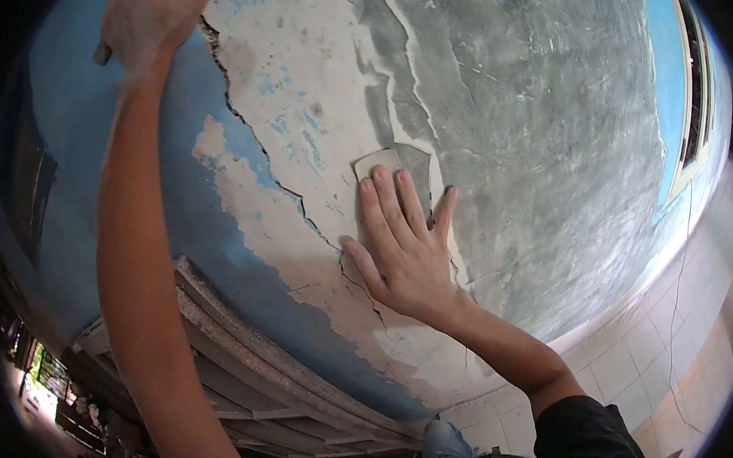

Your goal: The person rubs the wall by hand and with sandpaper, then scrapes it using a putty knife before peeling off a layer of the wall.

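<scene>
Nearest the lens: black sleeve (591, 444), bottom right, with the bare forearm running up-left from it to the right hand (403, 247).

- Right hand lies flat on the wall (555, 114), fingers (382, 198) straight and close together, thumb splayed to the left. Nothing is gripped. The fingertips pin a small tan sheet (378, 162) against the plaster, only its top corner showing above them. Judgement: the open palm spreads pressure evenly over the sheet, as for rubbing a surface rather than holding something.
- The sheet sits mid-wall, on the border between pale, flaking plaster to the left and bare grey render to the right. That border is probably why it is placed there.
- Left hand (146, 14) is raised to the wall's upper left edge, clenched in a fist around a handle (102, 53). Only a short stub shows below the fist, and I cannot tell what the tool's working end is.
- A crack (248, 123) runs down from the left hand toward the right wrist, along the edge of the blue paint (82, 115).
- Below the wall: a wooden ledge (252, 364).
- Lower right: a tiled floor (650, 360).
- Right edge: a window frame (697, 97).
</scene>
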Demonstrator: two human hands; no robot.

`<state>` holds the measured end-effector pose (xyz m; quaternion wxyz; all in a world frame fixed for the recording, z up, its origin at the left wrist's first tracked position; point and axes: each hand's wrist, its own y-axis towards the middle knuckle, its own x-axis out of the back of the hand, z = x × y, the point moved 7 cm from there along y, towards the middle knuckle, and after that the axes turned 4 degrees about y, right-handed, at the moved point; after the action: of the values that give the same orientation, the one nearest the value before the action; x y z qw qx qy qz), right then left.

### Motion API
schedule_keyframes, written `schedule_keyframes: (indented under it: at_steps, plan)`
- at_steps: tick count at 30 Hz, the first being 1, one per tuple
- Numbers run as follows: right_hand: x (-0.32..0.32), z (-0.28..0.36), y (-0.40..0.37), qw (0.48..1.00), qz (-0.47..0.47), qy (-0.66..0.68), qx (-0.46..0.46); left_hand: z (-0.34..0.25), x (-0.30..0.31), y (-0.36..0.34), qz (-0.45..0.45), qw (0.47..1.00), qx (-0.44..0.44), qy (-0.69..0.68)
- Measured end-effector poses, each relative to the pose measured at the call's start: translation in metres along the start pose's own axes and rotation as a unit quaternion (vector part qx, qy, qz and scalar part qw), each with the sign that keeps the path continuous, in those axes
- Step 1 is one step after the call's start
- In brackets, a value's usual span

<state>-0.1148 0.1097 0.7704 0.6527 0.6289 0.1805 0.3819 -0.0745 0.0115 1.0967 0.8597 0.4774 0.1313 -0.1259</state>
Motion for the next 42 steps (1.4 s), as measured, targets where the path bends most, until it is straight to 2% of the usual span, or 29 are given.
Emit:
schedule_keyframes:
  at_steps: [2, 5, 8, 11, 14, 17, 20, 26, 29, 32, 35, 38, 41, 42]
  plan:
    - [-0.002, -0.001, -0.005, 1.000, -0.009, 0.013, -0.011, -0.006, 0.005, -0.002, -0.030, 0.999, -0.009, 0.010]
    - [-0.025, -0.010, -0.073, 0.998, 0.035, 0.026, -0.052, 0.055, -0.040, 0.000, 0.103, 0.991, 0.005, 0.084]
    - [-0.032, -0.016, -0.111, 0.997, 0.063, 0.022, -0.043, 0.052, -0.036, -0.003, 0.065, 0.994, 0.025, 0.083]
    - [-0.032, -0.019, -0.110, 0.998, 0.051, 0.035, -0.028, 0.051, -0.035, -0.003, 0.089, 0.994, 0.045, 0.054]
    - [-0.034, -0.022, -0.105, 0.998, 0.052, 0.035, -0.026, 0.042, -0.027, -0.004, -0.025, 0.994, -0.029, 0.098]
    - [-0.033, -0.023, -0.106, 0.998, 0.043, 0.031, -0.026, 0.060, -0.039, -0.002, 0.075, 0.994, 0.008, 0.081]
    - [-0.029, -0.024, -0.105, 0.998, 0.037, 0.043, -0.023, 0.059, -0.040, -0.001, 0.060, 0.996, -0.029, 0.056]
    - [-0.031, -0.025, -0.107, 0.998, 0.035, 0.039, -0.023, 0.047, -0.029, -0.004, 0.001, 0.998, 0.000, 0.058]
    - [-0.031, -0.023, -0.106, 0.998, 0.019, 0.045, -0.026, 0.050, -0.033, -0.001, 0.039, 0.997, -0.023, 0.055]
    - [-0.040, -0.023, -0.114, 0.998, 0.002, 0.050, -0.037, 0.042, -0.030, -0.004, -0.002, 0.994, -0.084, 0.066]
    - [-0.048, -0.026, -0.135, 0.997, -0.014, 0.060, -0.037, 0.051, -0.035, -0.003, 0.077, 0.995, -0.006, 0.057]
    - [-0.057, -0.035, -0.168, 0.997, -0.022, 0.063, -0.026, 0.053, -0.038, -0.004, 0.053, 0.996, -0.039, 0.066]
    - [-0.058, -0.047, -0.197, 0.998, -0.001, 0.056, -0.010, 0.059, -0.042, -0.003, 0.107, 0.993, 0.006, 0.052]
    - [-0.058, -0.052, -0.205, 0.999, 0.010, 0.049, -0.010, 0.059, -0.041, -0.003, 0.077, 0.996, 0.000, 0.054]
